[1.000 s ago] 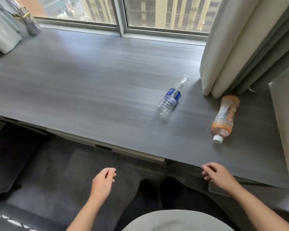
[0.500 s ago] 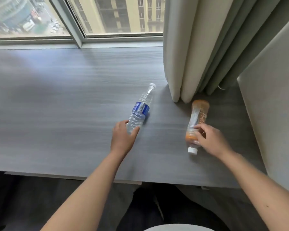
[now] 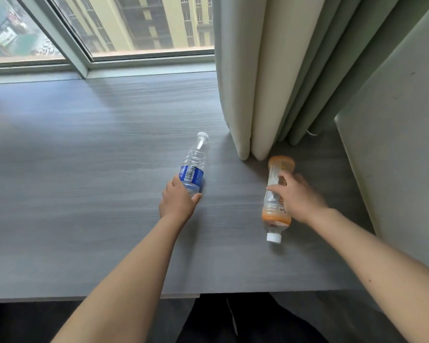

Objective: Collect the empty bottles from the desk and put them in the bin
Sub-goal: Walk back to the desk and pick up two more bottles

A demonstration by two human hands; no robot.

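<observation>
A: Two bottles lying flat on the grey wood-grain desk, both toward its right end, close to the far edge. Clear plastic water bottle with a blue label and white cap pointing cap-first at the far edge; clear plastic bottle with an orange label and white cap lying the other way, cap toward the near edge, base just beside the foot of the cream curtain.

B: And the hands?

A: Left hand curled round the lower body of the water bottle, thumb on the right flank, fingers over the left. Right hand wrapped across the middle of the orange-labelled one, fingers over the top; somewhat blurred, so grip firmness hard to judge.

B: Why one bottle per hand?

A: Probably to clear both in a single trip. Grabbed at the body rather than the neck, likely because a thin empty bottle lying down offers the widest hold there.

B: Truly empty?

A: Water bottle transparent right through, no liquid line visible. Orange one clear in the upper body, with an orange band near the shoulder; label or residue, impossible to tell.

B: Bin?

A: Nowhere in view. Neither bottle plainly lifted off the desk yet, so collection only begun.
</observation>
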